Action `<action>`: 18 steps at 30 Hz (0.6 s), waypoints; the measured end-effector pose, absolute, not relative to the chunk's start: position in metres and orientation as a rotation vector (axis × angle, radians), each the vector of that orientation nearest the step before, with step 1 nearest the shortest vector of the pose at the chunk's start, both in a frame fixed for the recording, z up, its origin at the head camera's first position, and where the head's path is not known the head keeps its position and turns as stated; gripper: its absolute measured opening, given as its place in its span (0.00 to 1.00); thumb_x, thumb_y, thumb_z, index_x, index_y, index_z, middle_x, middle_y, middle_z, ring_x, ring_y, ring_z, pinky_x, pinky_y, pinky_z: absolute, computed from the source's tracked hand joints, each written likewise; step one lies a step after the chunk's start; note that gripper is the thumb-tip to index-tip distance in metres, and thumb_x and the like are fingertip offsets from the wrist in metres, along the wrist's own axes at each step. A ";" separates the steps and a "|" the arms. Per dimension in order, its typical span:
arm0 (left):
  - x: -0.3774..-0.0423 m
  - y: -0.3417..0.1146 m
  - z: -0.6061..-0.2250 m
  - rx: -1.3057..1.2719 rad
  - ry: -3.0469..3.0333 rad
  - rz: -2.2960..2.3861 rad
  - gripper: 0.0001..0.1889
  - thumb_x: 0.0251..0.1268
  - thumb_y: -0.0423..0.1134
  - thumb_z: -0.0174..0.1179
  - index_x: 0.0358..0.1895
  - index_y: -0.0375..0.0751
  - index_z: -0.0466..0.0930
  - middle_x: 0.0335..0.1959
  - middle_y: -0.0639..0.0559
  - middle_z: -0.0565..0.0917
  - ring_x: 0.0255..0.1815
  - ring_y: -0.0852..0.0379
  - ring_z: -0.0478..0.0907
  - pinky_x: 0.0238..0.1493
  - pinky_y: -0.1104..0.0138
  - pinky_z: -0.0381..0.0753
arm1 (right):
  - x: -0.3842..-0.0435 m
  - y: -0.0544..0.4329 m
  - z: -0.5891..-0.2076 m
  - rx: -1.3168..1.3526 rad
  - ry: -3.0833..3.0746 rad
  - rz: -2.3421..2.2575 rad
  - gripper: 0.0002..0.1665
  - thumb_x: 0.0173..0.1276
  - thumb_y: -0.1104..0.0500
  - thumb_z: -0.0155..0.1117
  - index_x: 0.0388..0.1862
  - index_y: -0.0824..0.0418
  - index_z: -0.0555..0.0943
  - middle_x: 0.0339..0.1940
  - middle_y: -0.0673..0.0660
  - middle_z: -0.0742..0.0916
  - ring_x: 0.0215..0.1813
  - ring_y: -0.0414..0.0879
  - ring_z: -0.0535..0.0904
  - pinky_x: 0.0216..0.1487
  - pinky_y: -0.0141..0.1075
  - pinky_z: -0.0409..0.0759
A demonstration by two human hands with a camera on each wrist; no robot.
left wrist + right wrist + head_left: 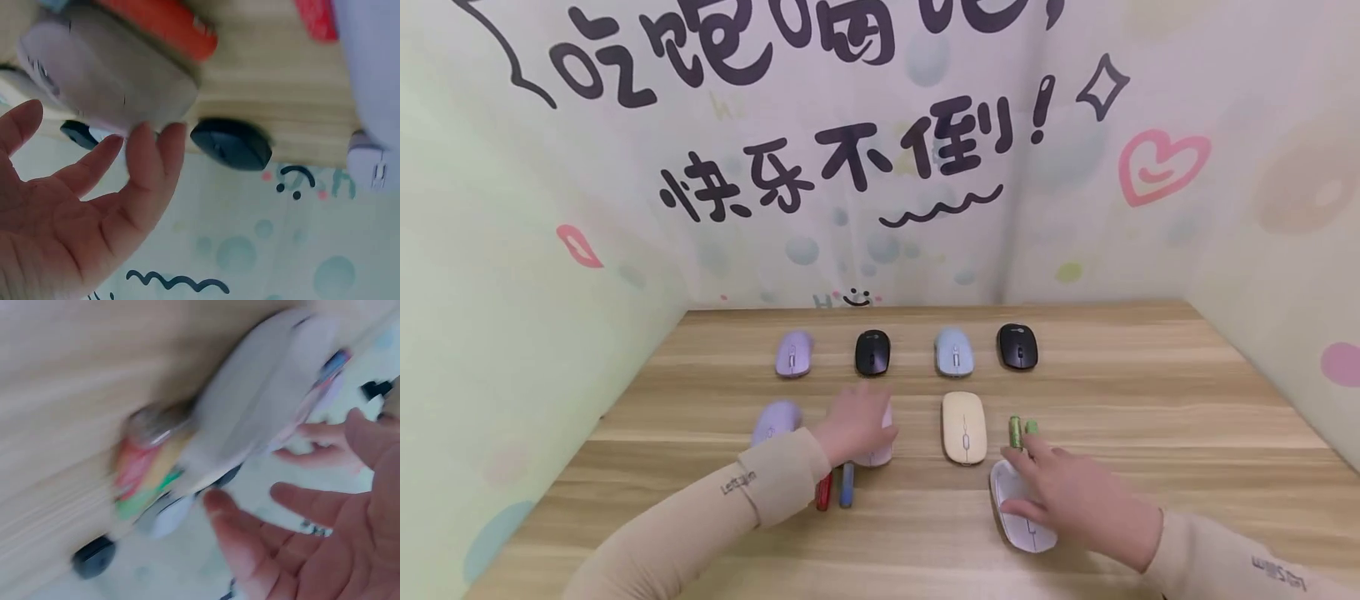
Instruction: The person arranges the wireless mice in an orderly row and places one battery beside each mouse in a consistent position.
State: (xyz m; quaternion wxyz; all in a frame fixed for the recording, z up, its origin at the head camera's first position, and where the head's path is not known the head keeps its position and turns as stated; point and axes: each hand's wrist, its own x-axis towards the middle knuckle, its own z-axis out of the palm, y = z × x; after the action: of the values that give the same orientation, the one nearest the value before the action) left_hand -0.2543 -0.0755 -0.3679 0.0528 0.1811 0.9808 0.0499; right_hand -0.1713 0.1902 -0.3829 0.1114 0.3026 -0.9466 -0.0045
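My left hand reaches over a pale pinkish-white computer mouse, covering much of it. In the left wrist view its fingers are loosely bent and spread, with the fingertips right at the edge of that mouse. A red battery and a blue battery lie just in front of it. My right hand hovers at a white mouse, thumb and fingers spread apart over its side. Two green batteries lie just behind this mouse, partly hidden by the right fingers.
Along the back of the wooden table stand a purple mouse, two black mice and a light blue mouse. Nearer are a cream mouse between the hands and another purple mouse beside the left wrist. A printed curtain hangs behind.
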 end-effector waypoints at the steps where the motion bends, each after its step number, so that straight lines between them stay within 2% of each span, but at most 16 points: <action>1: -0.252 -0.078 -0.371 0.568 2.983 0.146 0.23 0.58 0.48 0.57 0.54 0.38 0.73 0.46 0.40 0.75 0.44 0.47 0.72 0.44 0.54 0.72 | -0.168 0.187 -0.384 0.889 -2.770 -0.042 0.38 0.55 0.32 0.57 0.51 0.61 0.76 0.46 0.62 0.77 0.25 0.49 0.77 0.17 0.38 0.73; 3: -0.249 -0.081 -0.376 0.575 2.964 0.193 0.26 0.59 0.48 0.57 0.57 0.37 0.70 0.50 0.38 0.72 0.46 0.44 0.71 0.48 0.53 0.71 | -0.165 0.182 -0.385 0.878 -2.785 -0.054 0.37 0.53 0.32 0.58 0.48 0.60 0.77 0.40 0.60 0.77 0.22 0.45 0.74 0.15 0.33 0.69; 7: -0.248 -0.083 -0.381 0.556 2.927 0.303 0.28 0.58 0.47 0.59 0.60 0.38 0.67 0.51 0.36 0.68 0.44 0.43 0.71 0.44 0.54 0.73 | -0.166 0.178 -0.388 0.807 -2.891 0.037 0.35 0.49 0.32 0.62 0.44 0.58 0.75 0.32 0.55 0.74 0.19 0.40 0.68 0.14 0.30 0.63; 10: -0.249 -0.083 -0.381 0.545 2.910 0.362 0.30 0.56 0.47 0.61 0.60 0.38 0.66 0.50 0.36 0.67 0.41 0.44 0.70 0.41 0.55 0.74 | -0.168 0.174 -0.391 0.730 -2.984 0.106 0.38 0.47 0.32 0.63 0.47 0.58 0.74 0.34 0.57 0.74 0.19 0.41 0.68 0.14 0.31 0.63; 18: -0.250 -0.085 -0.383 0.530 2.888 0.368 0.33 0.54 0.48 0.63 0.62 0.37 0.65 0.50 0.37 0.66 0.42 0.45 0.70 0.43 0.56 0.73 | -0.166 0.162 -0.397 0.622 -3.053 0.162 0.36 0.49 0.40 0.66 0.52 0.59 0.73 0.44 0.66 0.75 0.18 0.43 0.66 0.14 0.33 0.64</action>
State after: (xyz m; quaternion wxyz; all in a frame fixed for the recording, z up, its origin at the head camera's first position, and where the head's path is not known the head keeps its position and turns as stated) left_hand -0.2502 -0.0846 -0.3826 0.0912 0.1783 0.9719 0.1240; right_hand -0.1661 0.1618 -0.3969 0.0110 0.1995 -0.9785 0.0519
